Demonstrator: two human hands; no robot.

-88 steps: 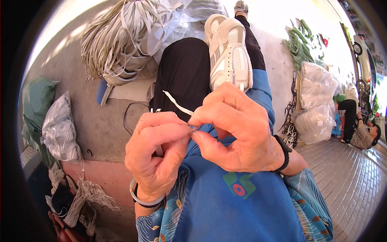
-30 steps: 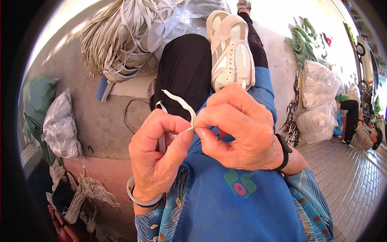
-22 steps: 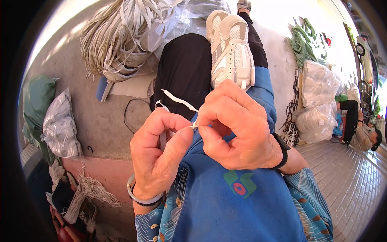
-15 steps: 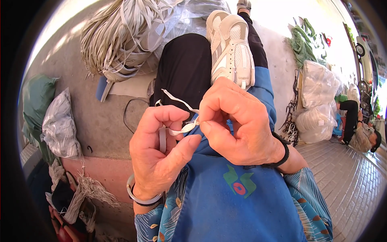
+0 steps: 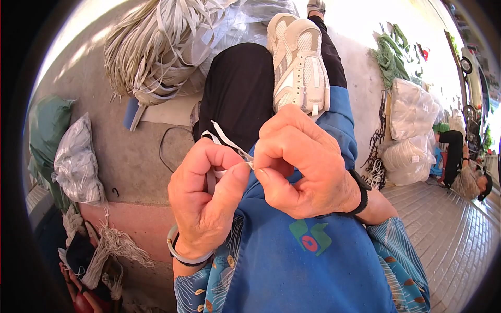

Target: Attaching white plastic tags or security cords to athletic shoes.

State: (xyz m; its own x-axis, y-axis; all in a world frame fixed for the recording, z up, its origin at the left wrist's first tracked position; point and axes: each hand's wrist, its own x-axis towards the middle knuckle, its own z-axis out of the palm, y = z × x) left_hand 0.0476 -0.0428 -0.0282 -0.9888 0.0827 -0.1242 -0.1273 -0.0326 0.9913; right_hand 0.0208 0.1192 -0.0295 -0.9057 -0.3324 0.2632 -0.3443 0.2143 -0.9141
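Both hands meet above my lap, pinching a white shoelace (image 5: pixel 225 137) between them. My left hand (image 5: pixel 204 195) presses thumb and forefinger together on it, and part of the lace runs behind those fingers. Close against it, my right hand (image 5: pixel 308 164) is closed in a pinch on the same lace; the spot where the fingertips meet is mostly hidden. The lace's loose end sticks up past the left fingers. Just beyond the right hand, a pair of beige and white sneakers (image 5: pixel 301 68) rests on my legs, toes pointing away.
A large bundle of beige laces (image 5: pixel 156 47) lies at the far left. Plastic-wrapped packs (image 5: pixel 412 107) stand on the right, below green netting (image 5: pixel 392 57). A silvery plastic bag (image 5: pixel 78 161) and hanging white laces (image 5: pixel 112 245) are on the left. Another person (image 5: pixel 467 172) sits at far right.
The left thumb and forefinger have closed together on the lace, where they were apart before. The hands have drawn nearer each other, and less lace shows between them.
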